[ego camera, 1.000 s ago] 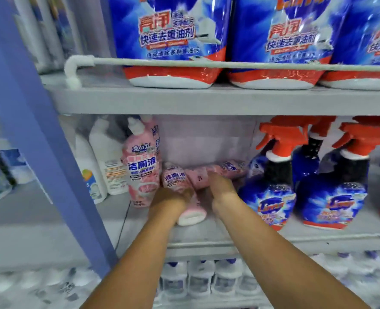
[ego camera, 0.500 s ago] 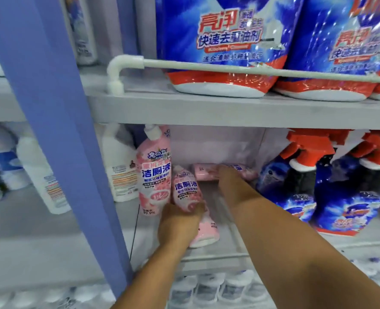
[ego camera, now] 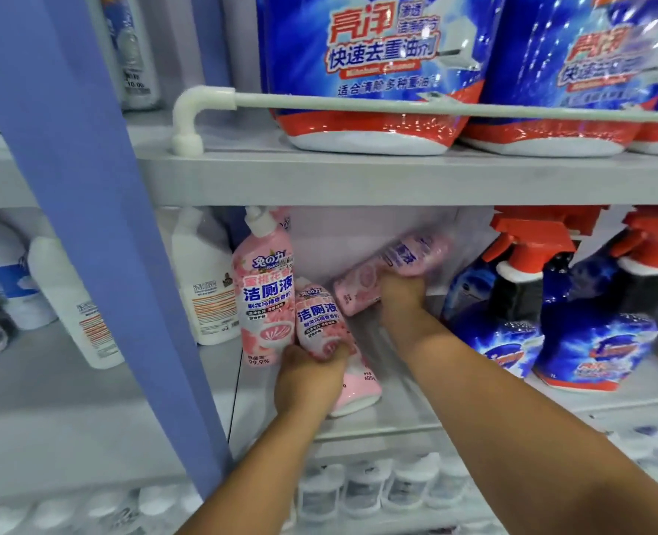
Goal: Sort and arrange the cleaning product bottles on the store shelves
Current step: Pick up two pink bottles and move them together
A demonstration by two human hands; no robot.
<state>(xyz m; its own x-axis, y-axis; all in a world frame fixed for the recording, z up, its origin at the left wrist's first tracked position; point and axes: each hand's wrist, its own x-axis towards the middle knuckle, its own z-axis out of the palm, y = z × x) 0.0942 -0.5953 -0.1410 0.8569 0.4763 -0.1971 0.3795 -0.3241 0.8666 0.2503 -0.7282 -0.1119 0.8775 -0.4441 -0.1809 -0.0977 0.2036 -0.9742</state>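
On the middle shelf (ego camera: 377,420) one pink toilet-cleaner bottle (ego camera: 265,295) stands upright at the left. Beside it my left hand (ego camera: 306,380) grips a second pink bottle (ego camera: 319,322) round its lower body; this bottle leans back, its base toward the shelf's front edge. Farther back my right hand (ego camera: 400,299) holds a third pink bottle (ego camera: 393,272), lifted off the shelf and tilted, its top pointing up to the right. The fingers of the right hand are hidden behind that bottle.
Blue spray bottles (ego camera: 508,326) with red triggers stand right of my right arm. White bottles (ego camera: 203,287) stand to the left, past a blue upright post (ego camera: 99,225). Large blue refill bags (ego camera: 373,71) sit on the upper shelf behind a white rail. Small white bottles (ego camera: 366,488) fill the shelf below.
My right hand has taken the rear pink bottle, which lay flat, and raised it at a slant. My left hand keeps its hold on the front pink bottle. The view has shifted closer.
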